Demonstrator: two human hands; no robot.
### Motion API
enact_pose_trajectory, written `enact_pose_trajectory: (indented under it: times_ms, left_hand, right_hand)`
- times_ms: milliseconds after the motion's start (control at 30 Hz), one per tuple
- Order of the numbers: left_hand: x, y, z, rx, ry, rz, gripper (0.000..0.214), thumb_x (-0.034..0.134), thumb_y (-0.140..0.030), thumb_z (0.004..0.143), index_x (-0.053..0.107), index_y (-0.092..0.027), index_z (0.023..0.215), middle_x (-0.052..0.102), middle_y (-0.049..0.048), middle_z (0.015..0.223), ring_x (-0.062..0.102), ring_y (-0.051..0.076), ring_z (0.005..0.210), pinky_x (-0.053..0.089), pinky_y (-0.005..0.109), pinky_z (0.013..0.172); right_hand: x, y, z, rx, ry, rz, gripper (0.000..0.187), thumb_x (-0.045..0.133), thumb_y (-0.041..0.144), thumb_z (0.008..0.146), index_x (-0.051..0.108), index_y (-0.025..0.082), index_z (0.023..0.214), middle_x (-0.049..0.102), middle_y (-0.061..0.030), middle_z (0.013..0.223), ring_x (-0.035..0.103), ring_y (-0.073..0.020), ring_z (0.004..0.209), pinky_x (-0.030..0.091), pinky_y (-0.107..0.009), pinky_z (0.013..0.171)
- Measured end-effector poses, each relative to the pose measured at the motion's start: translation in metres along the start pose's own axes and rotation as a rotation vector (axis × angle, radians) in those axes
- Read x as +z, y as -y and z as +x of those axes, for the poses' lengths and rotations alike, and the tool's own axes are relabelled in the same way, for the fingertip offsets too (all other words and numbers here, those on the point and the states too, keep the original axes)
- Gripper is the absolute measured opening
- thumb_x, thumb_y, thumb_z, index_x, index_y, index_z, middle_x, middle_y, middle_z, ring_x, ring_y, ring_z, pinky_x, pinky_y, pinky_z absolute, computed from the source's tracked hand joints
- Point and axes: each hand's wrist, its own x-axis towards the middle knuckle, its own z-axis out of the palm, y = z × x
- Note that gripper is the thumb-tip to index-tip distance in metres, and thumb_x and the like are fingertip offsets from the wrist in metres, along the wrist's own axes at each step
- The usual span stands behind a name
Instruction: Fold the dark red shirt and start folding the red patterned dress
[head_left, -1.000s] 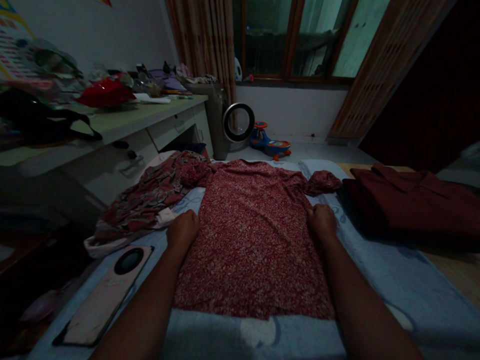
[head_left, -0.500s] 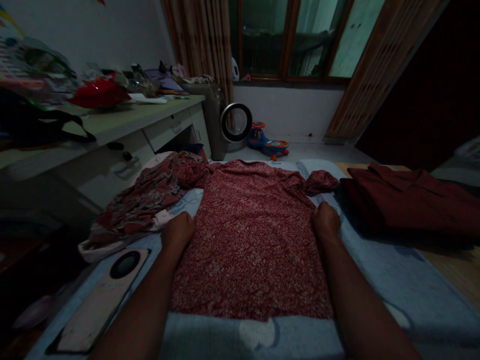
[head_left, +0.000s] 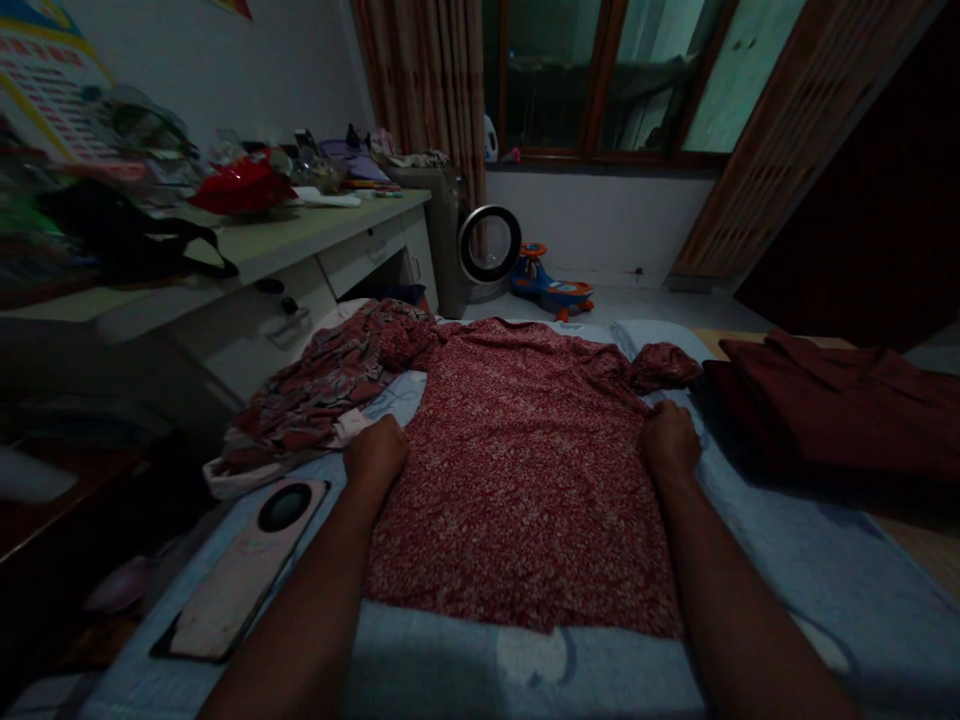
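Observation:
A red blouse (head_left: 525, 480) with a small pale print lies spread flat on the light blue bed cover (head_left: 427, 670), its hem toward me. My left hand (head_left: 376, 452) is closed on its left side edge. At the opposite side edge, level with the first, my right hand (head_left: 672, 438) is also closed on the cloth. The fingertips of both hands are mostly hidden. Both short sleeves lie out at the far end, the right one bunched up.
Left of the blouse lie a crumpled patterned garment (head_left: 322, 385) and a phone (head_left: 247, 570). Folded dark red clothes (head_left: 840, 400) are stacked at the right. A cluttered desk (head_left: 270, 260) runs along the left wall. Beyond the bed are a washing machine's open round door (head_left: 490, 210) and a ride-on toy (head_left: 551, 285).
The whole view has shifted, so things appear a little further right. Both hands keep the same places at the blouse's sides, and the blouse lies as before.

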Motion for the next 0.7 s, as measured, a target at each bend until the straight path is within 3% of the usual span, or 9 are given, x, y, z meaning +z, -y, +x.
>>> enact_pose_trajectory:
  times_ms: [133, 333, 533, 700]
  left_hand:
    - [-0.001, -0.001, 0.000, 0.047, -0.020, 0.030, 0.041, 0.030, -0.030, 0.094, 0.065, -0.013, 0.105, 0.071, 0.0206, 0.101, 0.068, 0.033, 0.094, 0.049, 0.038, 0.071]
    - [0.004, -0.003, 0.003, 0.184, -0.129, -0.005, 0.032, 0.039, -0.032, 0.092, 0.064, -0.017, 0.106, 0.067, 0.0142, 0.110, 0.066, 0.027, 0.097, 0.047, 0.033, 0.078]
    - [0.007, -0.004, 0.008, 0.154, -0.083, -0.055, 0.030, 0.039, -0.036, 0.094, 0.063, -0.019, 0.098, 0.068, 0.0119, 0.104, 0.066, 0.026, 0.093, 0.046, 0.032, 0.073]
    - [0.010, -0.002, 0.011, 0.141, -0.086, -0.071, 0.027, 0.039, -0.035, 0.094, 0.062, -0.019, 0.096, 0.071, 0.0115, 0.102, 0.067, 0.027, 0.093, 0.043, 0.031, 0.070]
  right_hand:
    - [-0.001, 0.001, 0.001, 0.003, 0.118, -0.038, 0.037, 0.030, 0.020, 0.096, 0.061, 0.015, 0.117, 0.058, -0.0172, 0.116, 0.061, -0.0270, 0.096, 0.045, -0.036, 0.075]
    - [-0.001, 0.002, 0.000, -0.041, 0.110, -0.031, 0.037, 0.034, 0.018, 0.094, 0.062, 0.015, 0.118, 0.058, -0.0177, 0.116, 0.060, -0.0273, 0.102, 0.047, -0.037, 0.079]
    - [-0.003, 0.000, 0.002, -0.098, 0.165, -0.083, 0.038, 0.035, 0.020, 0.093, 0.063, 0.016, 0.119, 0.058, -0.0184, 0.117, 0.059, -0.0291, 0.105, 0.048, -0.038, 0.081]
    - [-0.012, 0.000, 0.030, -0.109, 0.311, -0.137, 0.036, 0.050, 0.023, 0.086, 0.067, 0.013, 0.115, 0.063, -0.0210, 0.115, 0.065, -0.0284, 0.099, 0.048, -0.036, 0.079]
